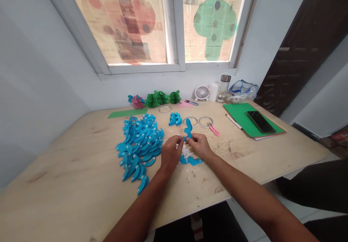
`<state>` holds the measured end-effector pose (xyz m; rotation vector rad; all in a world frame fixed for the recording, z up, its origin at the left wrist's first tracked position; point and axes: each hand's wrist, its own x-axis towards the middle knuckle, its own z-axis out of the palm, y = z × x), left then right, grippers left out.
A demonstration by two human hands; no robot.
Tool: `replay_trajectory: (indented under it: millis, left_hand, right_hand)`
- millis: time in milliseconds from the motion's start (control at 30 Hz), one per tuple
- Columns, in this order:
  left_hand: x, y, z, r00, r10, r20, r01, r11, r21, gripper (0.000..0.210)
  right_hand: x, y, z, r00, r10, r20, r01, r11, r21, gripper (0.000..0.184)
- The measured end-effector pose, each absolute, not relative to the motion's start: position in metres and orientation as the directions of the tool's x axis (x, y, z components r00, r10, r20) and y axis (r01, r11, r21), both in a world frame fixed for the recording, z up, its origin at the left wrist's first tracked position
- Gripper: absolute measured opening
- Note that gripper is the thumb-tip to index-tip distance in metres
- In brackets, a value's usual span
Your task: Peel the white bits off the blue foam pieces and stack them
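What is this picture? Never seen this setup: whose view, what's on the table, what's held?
No machine: a person's two bare hands, seen from a head-worn camera looking forward and down. It's the only view. The right hand holds a blue piece; the left hand meets its near end, grip too small to tell. On the table: a blue pile at left, pink-handled snips, a phone on a green sheet at right, and a fan by the wall.

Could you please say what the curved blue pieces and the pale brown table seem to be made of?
Curved blue pieces: perhaps felt, foam or card, matte, the colour showing little shine. Pale brown table: probably wood or plywood, dull-surfaced with visible knots.
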<state>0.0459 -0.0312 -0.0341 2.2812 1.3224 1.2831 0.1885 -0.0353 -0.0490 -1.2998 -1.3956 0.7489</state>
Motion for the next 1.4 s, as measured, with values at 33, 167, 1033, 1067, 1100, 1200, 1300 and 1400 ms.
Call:
replay_trajectory:
  millis: [33,167,1033,1067,1100,1200,1300,1400]
  left_hand:
    - [0.0460,-0.0312,-0.0342,0.219,0.784,0.581,0.603,-0.577,0.551,0.010]
    - [0.0462,-0.0315,-0.0342,0.227,0.782,0.580,0.606,-0.580,0.544,0.010]
    - [0.0456,-0.0307,-0.0284,0.252,0.821,0.512,0.564,-0.555,0.612,0.009]
    - [0.0460,-0.0309,-0.0285,0.260,0.811,0.524,0.583,-0.564,0.584,0.010]
    - [0.0465,-0.0312,-0.0288,0.270,0.800,0.537,0.604,-0.575,0.552,0.010]
    - [0.0484,-0.0327,-0.0298,0.313,0.766,0.561,0.649,-0.604,0.463,0.012]
    - [0.0482,-0.0340,-0.0311,0.347,0.757,0.553,0.644,-0.621,0.446,0.012]
    - [0.0451,-0.0336,-0.0315,0.362,0.762,0.537,0.624,-0.626,0.467,0.013]
  right_hand:
    - [0.1884,-0.0351,-0.0493,0.131,0.956,0.262,0.302,0.213,-0.929,0.028]
    - [0.1879,-0.0347,-0.0500,0.134,0.965,0.227,0.268,0.186,-0.945,0.028]
    - [0.1866,-0.0353,-0.0494,0.129,0.961,0.245,0.251,0.208,-0.946,0.028]
    - [0.1865,-0.0353,-0.0493,0.133,0.962,0.238,0.240,0.202,-0.949,0.028]
    - [0.1866,-0.0350,-0.0492,0.138,0.963,0.230,0.227,0.195,-0.954,0.028]
    - [0.1873,-0.0336,-0.0494,0.161,0.964,0.210,0.187,0.179,-0.966,0.028]
    - [0.1889,-0.0321,-0.0492,0.198,0.959,0.204,0.152,0.176,-0.973,0.029]
    - [0.1909,-0.0315,-0.0479,0.226,0.954,0.196,0.146,0.165,-0.975,0.030]
